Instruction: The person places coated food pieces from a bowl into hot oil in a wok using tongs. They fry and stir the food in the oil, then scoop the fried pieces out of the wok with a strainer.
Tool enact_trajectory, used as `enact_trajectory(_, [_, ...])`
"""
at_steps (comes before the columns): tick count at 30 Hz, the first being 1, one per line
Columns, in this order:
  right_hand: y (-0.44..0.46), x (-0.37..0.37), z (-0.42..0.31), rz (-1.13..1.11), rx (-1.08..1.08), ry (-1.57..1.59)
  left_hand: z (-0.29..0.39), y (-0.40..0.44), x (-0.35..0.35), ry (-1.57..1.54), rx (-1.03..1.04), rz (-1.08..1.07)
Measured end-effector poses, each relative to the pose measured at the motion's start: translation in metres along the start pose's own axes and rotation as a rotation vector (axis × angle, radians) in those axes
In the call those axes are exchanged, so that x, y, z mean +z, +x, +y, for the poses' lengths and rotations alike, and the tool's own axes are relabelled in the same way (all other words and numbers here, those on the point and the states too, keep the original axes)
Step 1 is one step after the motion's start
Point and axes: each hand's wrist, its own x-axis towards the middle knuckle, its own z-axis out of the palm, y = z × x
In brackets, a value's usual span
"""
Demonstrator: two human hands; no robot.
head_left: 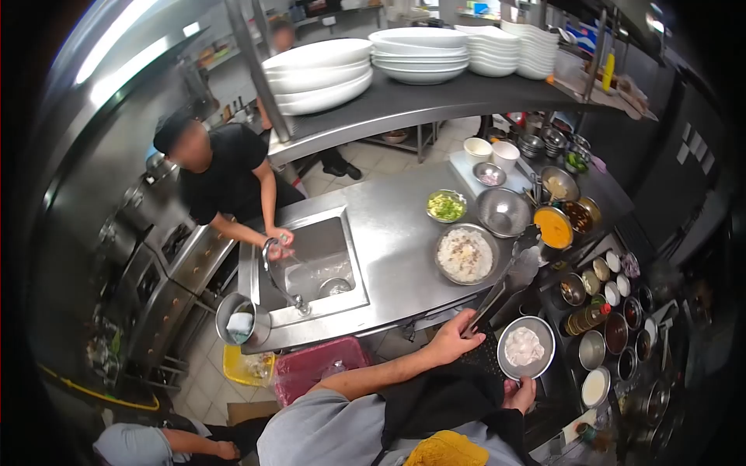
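Note:
My left hand (455,339) is closed round the handle end of what look like long metal tongs (505,281). Their broad ends point away from me, beside the steel counter's right part. My right hand (521,394) grips the near rim of a metal bowl (509,371), with its fingers partly hidden beneath. Pale, wet-looking raw pieces (524,346) lie inside that bowl. Just beyond my left hand, a bowl of rice (466,255) with bits on top stands on the counter. Behind it are a bowl of chopped greens (446,206) and a metal strainer bowl (503,212).
Several sauce containers and a red-capped bottle (587,319) crowd my right. An orange liquid pot (553,227) stands nearby. Across the counter, a co-worker (225,175) holds both hands over the sink (356,260). Stacked white plates (318,68) fill the overhead shelf. Another person (155,444) is at lower left.

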Motion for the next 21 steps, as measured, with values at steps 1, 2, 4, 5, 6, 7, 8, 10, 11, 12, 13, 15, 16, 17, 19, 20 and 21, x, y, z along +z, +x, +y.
enact_trajectory(1, [-0.004, 0.002, 0.0, 0.022, 0.002, 0.02, -0.002, 0.0, -0.001, -0.016, -0.009, -0.01])
enact_trajectory(2, [-0.004, 0.0, 0.001, -0.013, 0.006, 0.031, -0.011, 0.002, -0.001, 0.068, 0.115, 0.025])
enact_trajectory(4, [0.007, 0.001, 0.007, -0.014, 0.041, 0.062, -0.004, 0.005, 0.006, -0.042, 0.084, 0.002])
enact_trajectory(5, [0.012, 0.002, 0.01, -0.013, 0.073, 0.1, 0.001, 0.006, 0.01, -0.15, 0.056, -0.025])
enact_trajectory(6, [0.017, 0.004, 0.01, -0.063, 0.097, 0.112, 0.006, 0.01, 0.018, -0.271, 0.022, -0.042])
enact_trajectory(7, [0.005, 0.021, 0.001, -0.045, 0.126, 0.197, 0.01, 0.017, 0.027, -0.388, -0.013, -0.064])
enact_trajectory(8, [0.005, 0.028, -0.004, -0.111, 0.125, 0.212, 0.016, 0.024, 0.038, -0.382, 0.036, -0.065])
enact_trajectory(10, [0.01, 0.044, -0.013, -0.116, 0.146, 0.273, 0.039, 0.037, 0.06, -0.46, 0.095, -0.118])
enact_trajectory(11, [0.003, 0.057, -0.023, -0.12, 0.129, 0.321, 0.044, 0.038, 0.071, -0.457, 0.093, -0.148])
enact_trajectory(12, [0.001, 0.062, -0.03, -0.104, 0.107, 0.343, 0.048, 0.04, 0.084, -0.511, 0.163, -0.112])
enact_trajectory(13, [0.0, 0.067, -0.036, -0.156, 0.109, 0.413, 0.05, 0.042, 0.097, -0.566, 0.234, -0.076])
enact_trajectory(15, [0.018, 0.053, -0.039, -0.204, 0.093, 0.5, 0.042, 0.03, 0.122, -0.573, 0.234, -0.085])
enact_trajectory(16, [0.042, 0.031, -0.035, -0.591, 0.152, 0.547, 0.032, 0.019, 0.133, -0.567, 0.121, -0.123])
enact_trajectory(17, [0.056, 0.017, -0.033, -0.982, 0.211, 0.573, 0.026, 0.014, 0.14, -0.558, 0.009, -0.154])
enact_trajectory(19, [0.028, 0.027, -0.042, -0.817, 0.209, 0.569, 0.028, 0.015, 0.143, -0.585, 0.037, -0.167])
enact_trajectory(20, [0.004, 0.037, -0.05, -0.527, 0.137, 0.543, 0.035, 0.016, 0.139, -0.556, 0.047, -0.133])
enact_trajectory(21, [-0.013, 0.04, -0.054, -0.231, 0.069, 0.51, 0.039, 0.015, 0.138, -0.526, 0.047, -0.096])
